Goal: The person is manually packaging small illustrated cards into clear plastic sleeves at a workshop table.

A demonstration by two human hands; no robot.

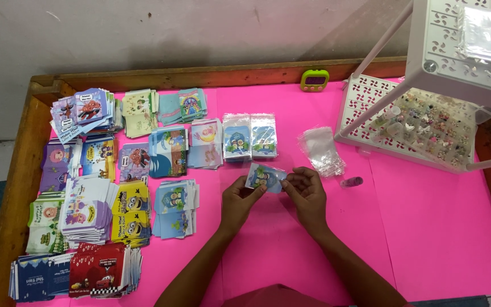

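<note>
Both hands are pinching one small bagged card (pixel 264 177) just above the pink table (pixel 427 227), left hand (pixel 240 199) gripping its left edge, right hand (pixel 305 190) its right. It is looking light, thin and bendy, the clear sleeve probably slick; edges seem the surest hold. Loose bags (pixel 320 149) are lying near.
</note>
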